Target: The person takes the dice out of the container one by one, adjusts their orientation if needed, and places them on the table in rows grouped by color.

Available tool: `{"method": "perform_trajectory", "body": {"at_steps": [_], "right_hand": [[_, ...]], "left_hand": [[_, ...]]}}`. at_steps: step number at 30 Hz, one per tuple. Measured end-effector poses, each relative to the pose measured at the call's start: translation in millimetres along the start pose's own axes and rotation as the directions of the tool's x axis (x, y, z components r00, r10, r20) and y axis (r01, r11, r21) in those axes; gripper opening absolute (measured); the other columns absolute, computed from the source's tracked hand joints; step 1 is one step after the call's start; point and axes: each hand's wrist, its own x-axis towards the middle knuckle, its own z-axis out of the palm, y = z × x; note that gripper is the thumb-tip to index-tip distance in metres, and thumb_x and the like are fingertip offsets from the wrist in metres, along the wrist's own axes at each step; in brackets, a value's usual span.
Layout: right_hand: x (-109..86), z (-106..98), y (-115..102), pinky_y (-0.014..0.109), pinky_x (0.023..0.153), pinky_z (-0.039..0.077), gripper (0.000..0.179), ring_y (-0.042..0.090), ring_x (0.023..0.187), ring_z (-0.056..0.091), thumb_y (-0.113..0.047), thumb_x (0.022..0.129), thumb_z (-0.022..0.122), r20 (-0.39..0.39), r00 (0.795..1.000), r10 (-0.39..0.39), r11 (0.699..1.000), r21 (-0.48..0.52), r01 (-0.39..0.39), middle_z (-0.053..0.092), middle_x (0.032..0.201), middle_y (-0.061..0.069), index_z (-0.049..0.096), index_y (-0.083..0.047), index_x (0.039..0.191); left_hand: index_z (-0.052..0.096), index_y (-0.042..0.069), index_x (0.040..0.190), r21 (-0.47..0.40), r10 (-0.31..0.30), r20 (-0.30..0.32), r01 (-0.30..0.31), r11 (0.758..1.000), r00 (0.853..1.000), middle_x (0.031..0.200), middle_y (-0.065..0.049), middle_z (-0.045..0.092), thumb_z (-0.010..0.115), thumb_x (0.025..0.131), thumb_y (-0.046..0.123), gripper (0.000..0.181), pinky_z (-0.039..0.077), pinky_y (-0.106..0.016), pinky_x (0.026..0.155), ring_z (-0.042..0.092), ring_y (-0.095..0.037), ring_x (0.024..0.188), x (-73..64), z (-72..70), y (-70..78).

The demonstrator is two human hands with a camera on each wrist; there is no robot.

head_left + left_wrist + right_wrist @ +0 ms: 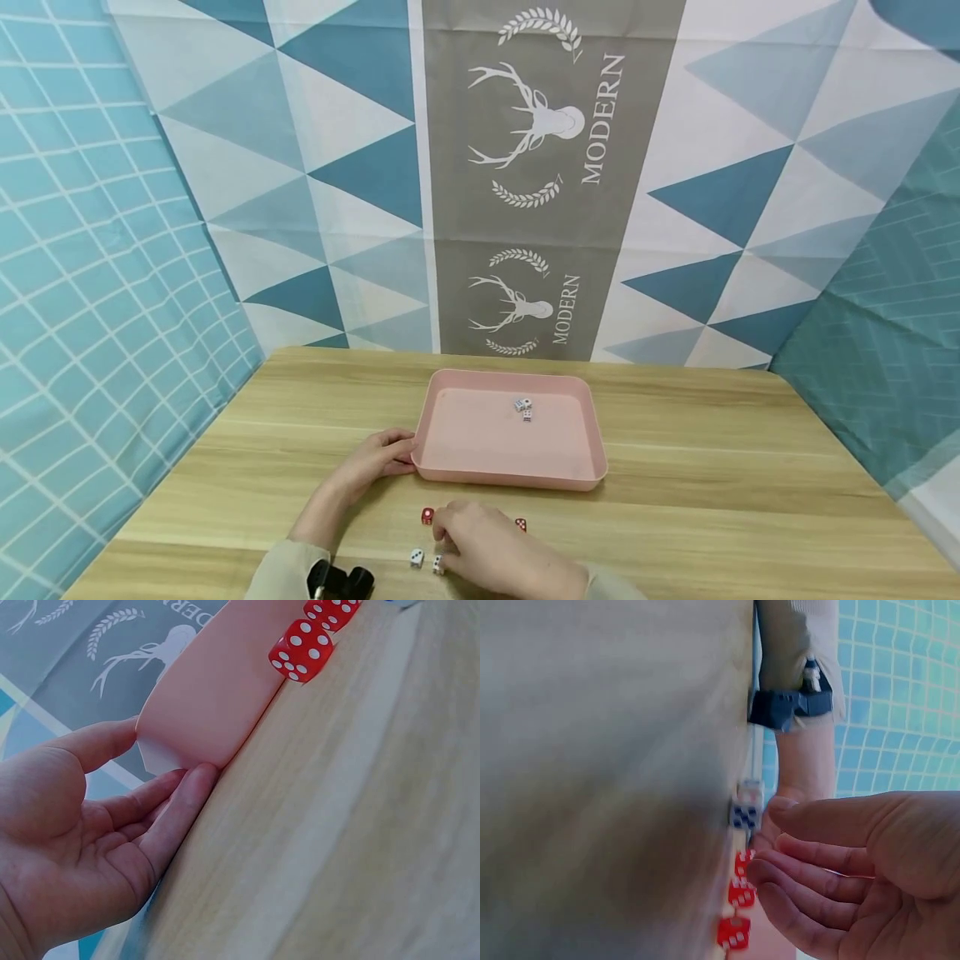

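My left hand [375,458] holds the left side of the pink tray [495,483], its fingertips against the wall and rim in the left wrist view. In the tray lie three white dice [527,414], close together. My right hand [483,546] hovers low over the table before the tray, thumb and fingers apart with nothing between them. By its thumb is a white die [438,564], and a second white die [416,557] sits just left. A red die [427,516] lies near its fingertips; another red die [521,525] shows beyond the hand. The right wrist view shows three red dice [733,934] in a row.
The wooden table [697,467] extends to both sides of the tray. A patterned cloth [360,167] hangs behind it, with a blue checked cloth [97,250] on the left. A black strap device [339,578] is on the left forearm.
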Motion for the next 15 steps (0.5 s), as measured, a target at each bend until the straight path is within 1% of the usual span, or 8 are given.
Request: {"method": "perform_trajectory", "body": {"at_steps": [2,4,8,12,15], "right_hand": [[-0.1,-3,5,0.007,0.052,0.036,0.008,-0.006,0.061,0.043,-0.016,0.071,0.064,-0.058,0.998,0.000,1.000,-0.003,0.000,0.050,0.069,-0.013,0.058,-0.016,0.076],[-0.7,-6,10,0.006,0.053,0.037,0.006,-0.005,0.061,0.044,-0.014,0.072,0.062,-0.105,0.994,0.009,1.000,0.019,-0.007,0.052,0.070,-0.013,0.059,-0.016,0.075],[-2.2,-17,20,0.008,0.054,0.039,0.002,-0.004,0.062,0.046,-0.017,0.074,0.062,-0.165,0.985,0.052,0.998,0.053,-0.044,0.052,0.070,-0.014,0.060,-0.018,0.075],[-4.5,-29,29,0.010,0.053,0.039,0.004,-0.002,0.061,0.048,-0.022,0.076,0.062,-0.201,0.973,0.109,0.993,0.065,-0.097,0.051,0.069,-0.016,0.060,-0.019,0.075],[-5.0,-37,36,0.012,0.054,0.041,0.004,-0.001,0.061,0.048,-0.022,0.076,0.061,-0.241,0.960,0.140,0.990,0.056,-0.130,0.051,0.069,-0.016,0.060,-0.019,0.074]], "left_hand": [[0.038,-0.014,0.115,0.004,0.006,0.007,-0.006,1.000,1.000,0.104,-0.021,0.050,0.049,0.086,0.019,0.045,0.047,-0.031,0.080,0.055,-0.022,0.090,0.0,0.3,-0.4],[0.038,-0.014,0.115,0.005,0.006,0.013,-0.006,1.000,1.000,0.104,-0.021,0.050,0.048,0.087,0.019,0.044,0.047,-0.031,0.080,0.055,-0.022,0.090,0.3,0.6,-0.3],[0.038,-0.013,0.115,0.010,0.008,0.011,-0.008,1.000,1.000,0.104,-0.021,0.050,0.049,0.086,0.020,0.046,0.048,-0.031,0.079,0.055,-0.023,0.090,0.7,0.3,0.9],[0.038,-0.013,0.117,0.011,-0.001,0.006,0.001,1.000,1.000,0.105,-0.021,0.050,0.049,0.086,0.021,0.047,0.048,-0.031,0.079,0.055,-0.024,0.091,0.2,-0.3,1.0],[0.037,-0.013,0.117,0.008,-0.008,0.002,0.008,1.000,1.000,0.105,-0.021,0.050,0.049,0.086,0.020,0.047,0.048,-0.031,0.079,0.055,-0.023,0.091,-0.1,-0.7,1.0]]}}
